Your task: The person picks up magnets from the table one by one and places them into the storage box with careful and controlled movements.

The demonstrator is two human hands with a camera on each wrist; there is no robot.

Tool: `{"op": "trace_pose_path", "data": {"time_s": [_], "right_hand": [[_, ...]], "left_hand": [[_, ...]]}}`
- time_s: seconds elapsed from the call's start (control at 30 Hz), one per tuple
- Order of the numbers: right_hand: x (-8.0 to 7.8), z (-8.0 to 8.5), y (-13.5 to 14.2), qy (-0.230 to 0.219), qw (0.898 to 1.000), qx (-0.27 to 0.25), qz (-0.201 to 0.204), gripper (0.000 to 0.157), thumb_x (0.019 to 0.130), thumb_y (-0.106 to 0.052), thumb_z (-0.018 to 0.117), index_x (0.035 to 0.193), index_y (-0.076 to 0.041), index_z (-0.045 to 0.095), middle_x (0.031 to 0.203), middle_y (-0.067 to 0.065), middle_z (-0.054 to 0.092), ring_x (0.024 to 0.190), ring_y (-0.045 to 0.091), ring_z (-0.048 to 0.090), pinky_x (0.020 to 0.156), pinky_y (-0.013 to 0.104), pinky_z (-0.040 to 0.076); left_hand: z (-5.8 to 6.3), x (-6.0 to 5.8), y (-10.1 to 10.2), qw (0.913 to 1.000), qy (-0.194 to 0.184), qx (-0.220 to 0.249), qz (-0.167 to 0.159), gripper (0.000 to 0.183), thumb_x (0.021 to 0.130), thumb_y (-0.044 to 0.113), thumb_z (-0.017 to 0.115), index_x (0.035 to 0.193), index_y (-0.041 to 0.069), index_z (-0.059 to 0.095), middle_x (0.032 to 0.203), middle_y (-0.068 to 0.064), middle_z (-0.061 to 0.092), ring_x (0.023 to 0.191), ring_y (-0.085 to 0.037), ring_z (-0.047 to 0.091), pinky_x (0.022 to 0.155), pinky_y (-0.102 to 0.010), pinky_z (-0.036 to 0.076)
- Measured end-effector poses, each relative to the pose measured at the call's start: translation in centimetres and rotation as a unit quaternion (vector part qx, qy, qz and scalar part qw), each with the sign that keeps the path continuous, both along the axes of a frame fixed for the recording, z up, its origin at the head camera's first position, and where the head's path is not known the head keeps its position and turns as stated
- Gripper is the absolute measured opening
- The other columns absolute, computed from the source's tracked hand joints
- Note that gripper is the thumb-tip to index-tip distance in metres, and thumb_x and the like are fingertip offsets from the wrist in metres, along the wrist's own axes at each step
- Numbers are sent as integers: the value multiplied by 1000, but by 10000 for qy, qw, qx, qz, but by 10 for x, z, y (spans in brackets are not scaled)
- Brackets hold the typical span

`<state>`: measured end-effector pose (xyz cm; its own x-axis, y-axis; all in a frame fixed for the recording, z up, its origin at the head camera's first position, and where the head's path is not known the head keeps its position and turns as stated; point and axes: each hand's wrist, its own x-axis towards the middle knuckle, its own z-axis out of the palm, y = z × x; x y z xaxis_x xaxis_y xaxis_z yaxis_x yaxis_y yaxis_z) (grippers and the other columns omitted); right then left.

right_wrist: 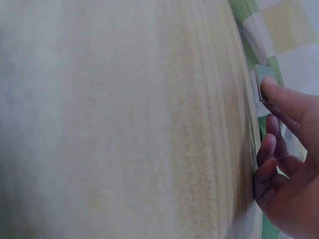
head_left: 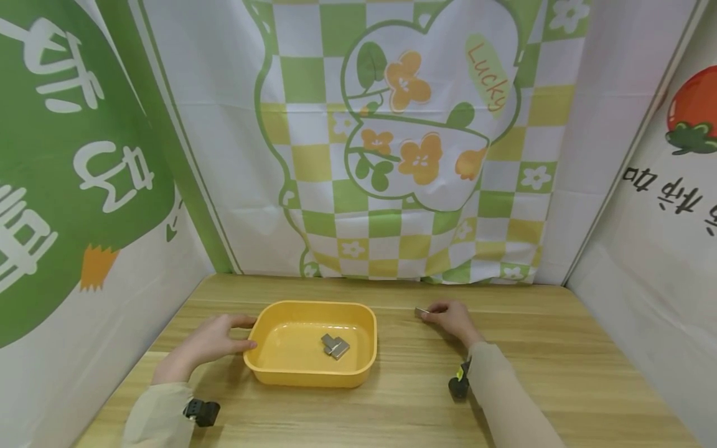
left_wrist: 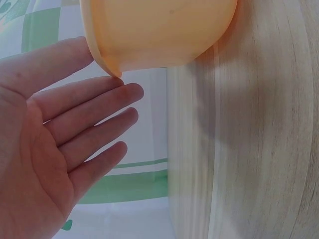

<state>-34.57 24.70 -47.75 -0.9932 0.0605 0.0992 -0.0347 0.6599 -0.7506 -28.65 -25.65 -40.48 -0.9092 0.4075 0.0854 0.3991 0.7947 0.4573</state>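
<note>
A yellow plastic basin [head_left: 308, 378] stands on the wooden table. At its left end my left hand [head_left: 215, 341] touches the rim with thumb and index finger, and the other fingers extend straight below the rim in the left wrist view. Inside the basin lie several small, flat grey metal blocks [head_left: 338, 348], close together and partly overlapping. To the right of the basin, my right hand [head_left: 455, 320] pinches another small grey metal block [right_wrist: 264, 74] between thumb and index finger, low over the table. Its remaining fingers [right_wrist: 266, 149] curl loosely beneath.
The wooden table [head_left: 437, 404] reaches back to a hanging green and white checked cloth [head_left: 370, 227]. Printed white and green cloth walls stand at the left [head_left: 168, 274] and right [head_left: 633, 274]. A small black camera sits on each wrist.
</note>
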Motion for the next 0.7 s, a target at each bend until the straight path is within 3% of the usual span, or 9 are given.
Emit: {"op": "trace_pose_path", "data": {"time_s": [0.7], "right_hand": [[5,3,-3,62,9982,-486,332,25,80,-29,76,93,-7,72,95,8,70,85,19,60,69,27,48]], "left_hand": [[0,0,0,10000,-49,29,-4,57,81,34,73,125,1,60,124,-20,62,117,-42,54,95,-59,44]]}}
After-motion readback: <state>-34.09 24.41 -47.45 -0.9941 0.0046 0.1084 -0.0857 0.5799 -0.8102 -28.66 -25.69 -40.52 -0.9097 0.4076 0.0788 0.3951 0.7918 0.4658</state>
